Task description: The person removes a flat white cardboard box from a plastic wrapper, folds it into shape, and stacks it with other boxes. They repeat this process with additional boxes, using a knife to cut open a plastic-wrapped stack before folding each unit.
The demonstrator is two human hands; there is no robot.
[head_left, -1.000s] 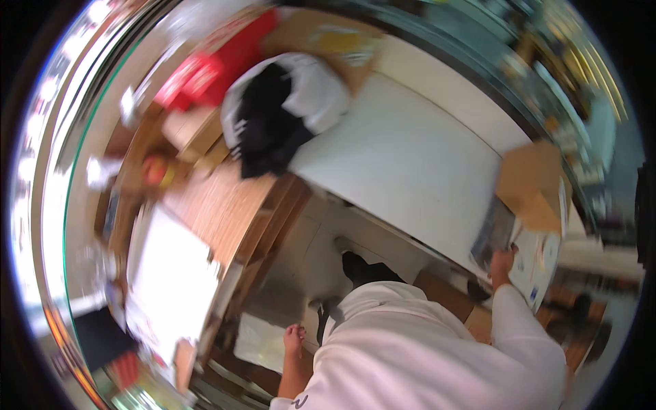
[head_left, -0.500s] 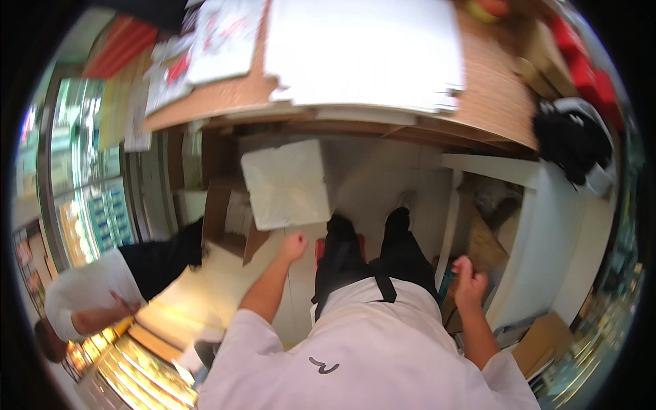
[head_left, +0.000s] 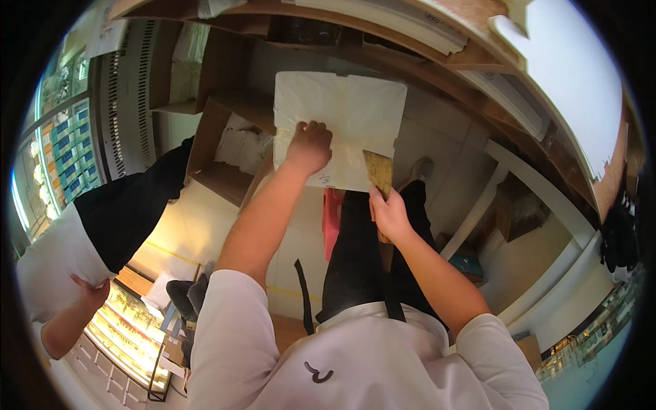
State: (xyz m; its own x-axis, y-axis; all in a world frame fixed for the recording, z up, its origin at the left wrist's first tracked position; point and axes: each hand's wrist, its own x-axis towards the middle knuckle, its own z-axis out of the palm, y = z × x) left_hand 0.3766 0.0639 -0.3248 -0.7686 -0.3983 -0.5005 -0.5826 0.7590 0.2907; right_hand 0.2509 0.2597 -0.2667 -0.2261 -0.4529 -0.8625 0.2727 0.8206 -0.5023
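A white foam box [head_left: 362, 102] with a pale strip of tape across its top stands on the floor in front of my legs. My left hand [head_left: 311, 147] rests on its top with the fingers curled. Whatever lies under those fingers is hidden. My right hand [head_left: 391, 213] is closed round the handle of a scraper [head_left: 379, 172], a tool with a broad, stained yellowish-brown blade. Its blade overlaps the box's near right corner in view; whether they touch, I cannot tell.
An opened cardboard box [head_left: 212, 137] with white contents stands left of the foam box. Beneath it, nearer my legs, shows a red stool-like thing [head_left: 332, 219]. The wooden counter [head_left: 471, 65] overhangs at the far side and right. Another person [head_left: 102, 225] stands at the left.
My left hand has moved forward onto the foam box. My right hand has come in from the right towards its near corner, bringing the scraper. The view has turned, and the box appears larger.
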